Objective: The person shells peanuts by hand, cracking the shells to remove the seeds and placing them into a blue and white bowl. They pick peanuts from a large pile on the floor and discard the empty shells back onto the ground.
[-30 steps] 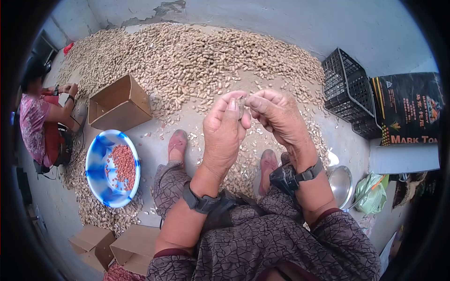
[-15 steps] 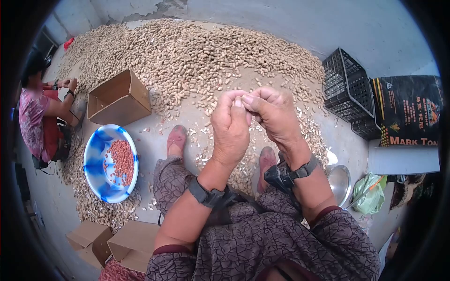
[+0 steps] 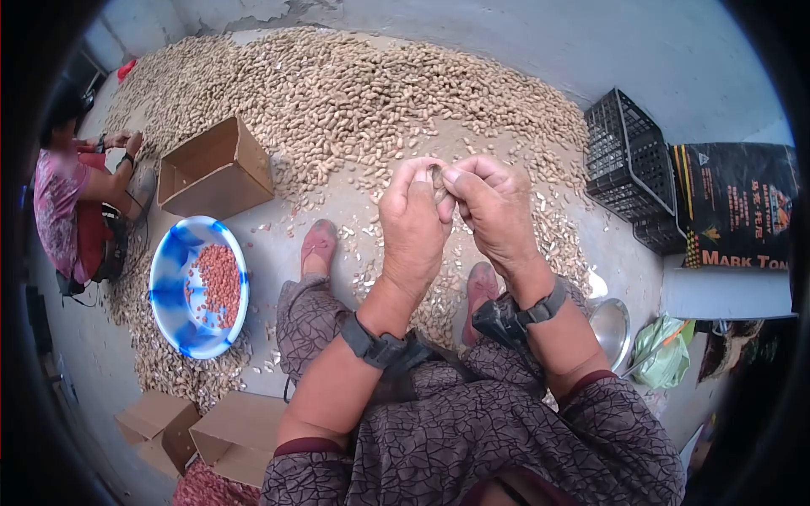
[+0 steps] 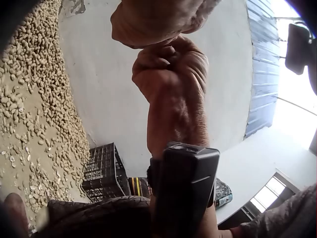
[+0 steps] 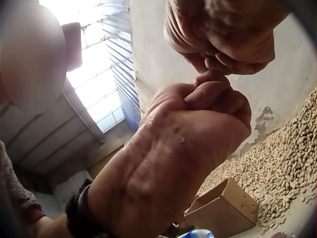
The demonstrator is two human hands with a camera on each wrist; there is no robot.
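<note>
black crate, printed sack, green plastic bag

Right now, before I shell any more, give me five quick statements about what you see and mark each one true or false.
1. The blue and white basin has reddish peanut kernels in it. True.
2. The two hands are far apart. False: the left hand and the right hand meet at a peanut shell.
3. In the head view, the black crate is left of the basin. False: it is on the right.
4. An open cardboard box stands near the basin. True.
5. Nobody else is in sight. False: another person is at the head view's left edge.
</note>
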